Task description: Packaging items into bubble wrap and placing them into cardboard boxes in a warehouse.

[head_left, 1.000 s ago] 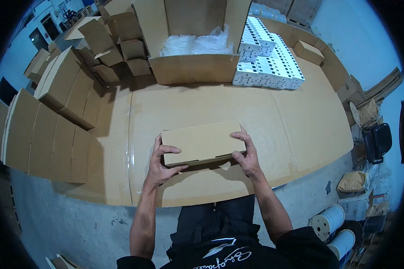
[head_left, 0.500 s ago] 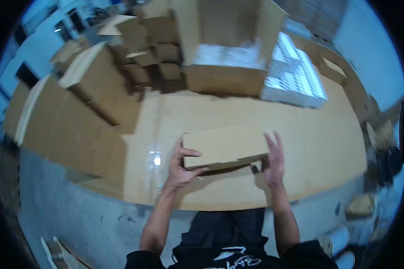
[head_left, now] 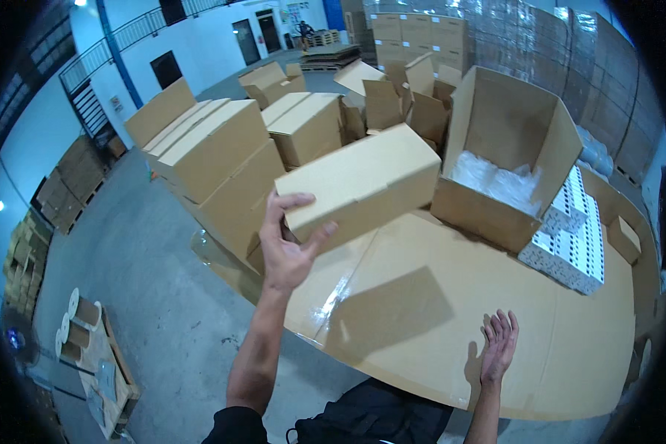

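While gripping the box [head_left: 359, 185], left hand [head_left: 287, 248].

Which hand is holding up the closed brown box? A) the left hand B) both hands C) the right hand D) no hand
A: the left hand alone has the box in its grip, lifted off the table, while the right hand is open and apart from it.
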{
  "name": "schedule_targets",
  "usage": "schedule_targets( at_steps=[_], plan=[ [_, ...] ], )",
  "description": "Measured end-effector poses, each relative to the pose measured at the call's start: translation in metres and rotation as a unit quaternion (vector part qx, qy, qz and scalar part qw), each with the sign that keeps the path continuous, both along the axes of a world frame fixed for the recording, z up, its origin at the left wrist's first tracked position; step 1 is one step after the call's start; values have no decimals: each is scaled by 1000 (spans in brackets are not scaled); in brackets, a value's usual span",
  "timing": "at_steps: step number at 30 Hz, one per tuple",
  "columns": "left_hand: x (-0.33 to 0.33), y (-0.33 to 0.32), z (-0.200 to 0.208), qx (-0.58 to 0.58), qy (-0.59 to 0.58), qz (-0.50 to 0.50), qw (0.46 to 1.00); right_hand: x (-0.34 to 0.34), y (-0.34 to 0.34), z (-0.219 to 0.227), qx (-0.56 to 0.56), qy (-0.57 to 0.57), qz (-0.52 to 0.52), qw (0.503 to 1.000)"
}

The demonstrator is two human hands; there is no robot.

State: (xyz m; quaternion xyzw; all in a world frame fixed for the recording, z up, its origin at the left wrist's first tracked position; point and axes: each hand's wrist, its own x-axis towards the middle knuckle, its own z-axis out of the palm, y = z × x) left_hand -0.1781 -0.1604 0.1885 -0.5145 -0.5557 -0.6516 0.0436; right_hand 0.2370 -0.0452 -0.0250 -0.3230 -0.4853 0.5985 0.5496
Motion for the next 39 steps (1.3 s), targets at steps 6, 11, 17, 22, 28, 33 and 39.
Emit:
schedule_targets(
  at_steps=[6, 11, 17, 22, 28, 33, 39],
  plan=[
    [-47, -20, 81, 47, -4, 81, 996, 0, 2, -6, 1, -12, 4, 1000],
    [-103, -46, 152, 59, 93, 145, 983, -5, -8, 6, -15, -6, -41, 999],
    [-226, -87, 199, 117, 88, 216, 965, 9, 2, -25, 31, -45, 10, 998],
    [-288, -98, 198, 105, 113, 286, 946, 2, -2, -15, 9, -62, -42, 997],
    [-327, -97, 184, 78, 82, 318, 941, -2, -11, 6, 242, -284, -17, 928],
    [-347, -83, 168, 47, 80, 350, 932, -1, -13, 4, 246, -284, -29, 926],
    [-375, -85, 153, 61, 53, 334, 939, 1, -13, 1, 230, -303, -23, 925]
  ],
)
